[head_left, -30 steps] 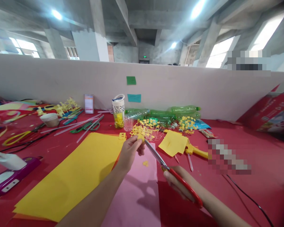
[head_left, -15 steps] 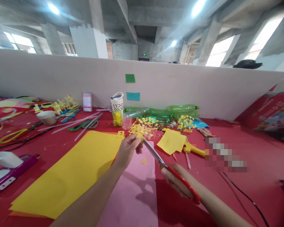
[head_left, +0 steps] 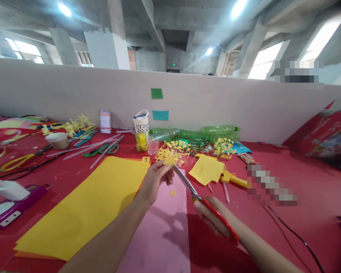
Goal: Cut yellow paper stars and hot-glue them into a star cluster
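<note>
My left hand (head_left: 156, 179) pinches a small piece of yellow paper (head_left: 168, 160) between thumb and fingers. Red-handled scissors (head_left: 218, 216) are gripped in my right hand (head_left: 213, 218), their blades pointing up and left with the tips at the paper. Beneath both hands lies a pink sheet (head_left: 159, 235), with a small yellow cut-out (head_left: 173, 193) on it. A stack of yellow paper (head_left: 82, 208) spreads to the left of it. Just behind my left hand stands a cluster of yellow paper flowers or stars (head_left: 179, 149); its exact shapes are too small to tell.
Green plastic bottles (head_left: 193, 138) lie along the white partition (head_left: 74, 91). A yellow glue gun (head_left: 234, 180) and a folded yellow sheet (head_left: 206, 170) sit to the right. At left are a purple power strip (head_left: 17, 208), a cup (head_left: 57, 140), straws and green-handled scissors (head_left: 102, 150).
The yellow piece in my left hand has turned slightly and shifted a little to the right. The scissors stay at its edge, nearly unmoved.
</note>
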### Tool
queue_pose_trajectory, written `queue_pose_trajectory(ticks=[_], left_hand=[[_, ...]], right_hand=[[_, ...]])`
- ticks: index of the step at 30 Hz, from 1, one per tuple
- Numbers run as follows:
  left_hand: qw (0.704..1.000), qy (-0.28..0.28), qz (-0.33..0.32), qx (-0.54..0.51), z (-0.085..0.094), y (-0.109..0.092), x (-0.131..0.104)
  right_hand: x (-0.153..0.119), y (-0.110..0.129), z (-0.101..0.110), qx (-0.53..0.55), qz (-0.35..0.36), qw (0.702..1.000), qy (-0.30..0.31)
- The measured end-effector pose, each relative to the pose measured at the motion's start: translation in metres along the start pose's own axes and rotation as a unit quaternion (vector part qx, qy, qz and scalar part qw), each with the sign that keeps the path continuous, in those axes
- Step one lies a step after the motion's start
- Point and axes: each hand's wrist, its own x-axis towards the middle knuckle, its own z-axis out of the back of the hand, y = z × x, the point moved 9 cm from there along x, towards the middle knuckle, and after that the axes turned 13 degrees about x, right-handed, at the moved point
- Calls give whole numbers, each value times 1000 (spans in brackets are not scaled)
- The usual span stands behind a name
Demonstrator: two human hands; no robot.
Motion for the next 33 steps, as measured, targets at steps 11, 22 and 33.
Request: queue_pose_trajectory(ticks=[11, 22, 33], left_hand=[[1000, -20, -17, 10, 5, 1, 1], [999, -30, -13, 26, 5, -1, 0], [995, -48, -14, 90, 13, -7, 0]], right_hand=[[1, -11, -1, 6, 6, 999, 40], [-3, 1, -2, -4, 12, 1000, 23], [1, -6, 3, -6, -12, 1000, 9]])
